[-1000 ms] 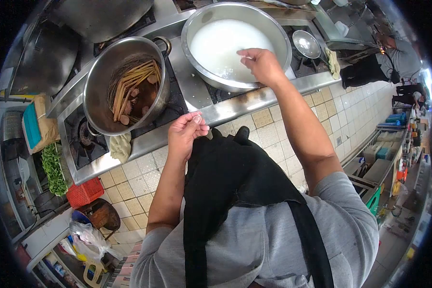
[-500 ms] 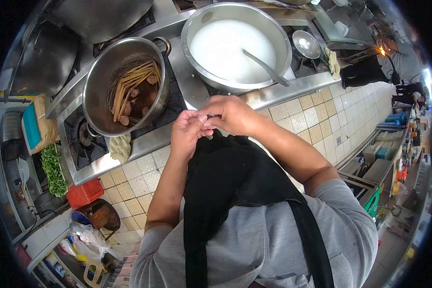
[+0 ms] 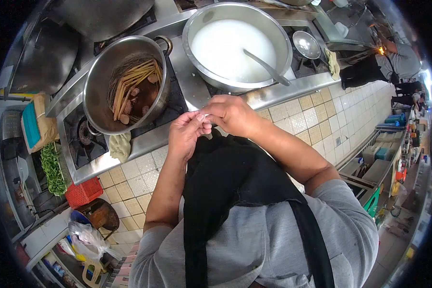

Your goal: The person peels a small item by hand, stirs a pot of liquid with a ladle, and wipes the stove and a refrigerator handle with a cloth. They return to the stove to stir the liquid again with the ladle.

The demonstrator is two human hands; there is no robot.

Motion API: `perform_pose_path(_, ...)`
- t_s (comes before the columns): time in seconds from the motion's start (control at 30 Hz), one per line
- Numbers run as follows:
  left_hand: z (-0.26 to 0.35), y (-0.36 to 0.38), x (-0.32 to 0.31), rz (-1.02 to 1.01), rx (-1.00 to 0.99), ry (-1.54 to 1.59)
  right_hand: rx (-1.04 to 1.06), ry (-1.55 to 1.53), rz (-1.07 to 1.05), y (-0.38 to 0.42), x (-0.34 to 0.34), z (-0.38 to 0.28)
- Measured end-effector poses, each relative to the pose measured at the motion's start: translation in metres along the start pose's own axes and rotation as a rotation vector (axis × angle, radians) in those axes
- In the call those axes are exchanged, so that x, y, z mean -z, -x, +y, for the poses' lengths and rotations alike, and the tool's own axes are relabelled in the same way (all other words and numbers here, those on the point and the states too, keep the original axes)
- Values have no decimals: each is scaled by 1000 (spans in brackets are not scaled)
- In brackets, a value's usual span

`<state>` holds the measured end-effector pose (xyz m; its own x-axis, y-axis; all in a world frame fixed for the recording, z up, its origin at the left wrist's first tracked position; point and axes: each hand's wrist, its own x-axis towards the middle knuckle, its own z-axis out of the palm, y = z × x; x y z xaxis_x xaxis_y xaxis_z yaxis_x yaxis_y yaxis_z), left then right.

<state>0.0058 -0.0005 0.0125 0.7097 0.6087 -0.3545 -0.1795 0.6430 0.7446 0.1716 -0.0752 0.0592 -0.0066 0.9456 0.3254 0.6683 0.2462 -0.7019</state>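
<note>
In front of the black apron point(image 3: 235, 168), my left hand point(image 3: 187, 132) and my right hand point(image 3: 230, 115) meet at the fingertips near the stove's front edge. Both are closed in a pinch, and anything between the fingers is too small to make out. Beyond them stands a large metal bowl point(image 3: 189, 57) of white liquid, with a metal ladle point(image 3: 266, 67) leaning on its rim. Left of it, a deep steel pot point(image 3: 98, 81) holds brown sticks point(image 3: 127, 89) and round pieces in dark liquid.
A cloth point(image 3: 120, 146) hangs at the stove's front edge point(image 3: 149, 140); another cloth point(image 3: 333, 65) lies by a small strainer point(image 3: 306, 44). Green vegetables point(image 3: 52, 168) and a red basket point(image 3: 84, 193) are at left. Another person point(image 3: 398, 62) stands at far right near a flame.
My left hand has shifted slightly left and its fingers have turned a little. My right hand stays almost in place. The pots and ladle have hardly moved in view.
</note>
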Motion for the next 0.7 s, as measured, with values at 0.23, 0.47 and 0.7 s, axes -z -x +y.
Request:
perform_pose_path(0.23,1,3,2,-87,31,33,-88,-136,-55,0,8,-2)
perform_pose_path(0.47,10,2,0,7,-7,14,-565,-643,59,3,17,5)
perform_pose_path(0.7,-2,-2,0,-7,4,-8,-634,-724,37,8,19,8)
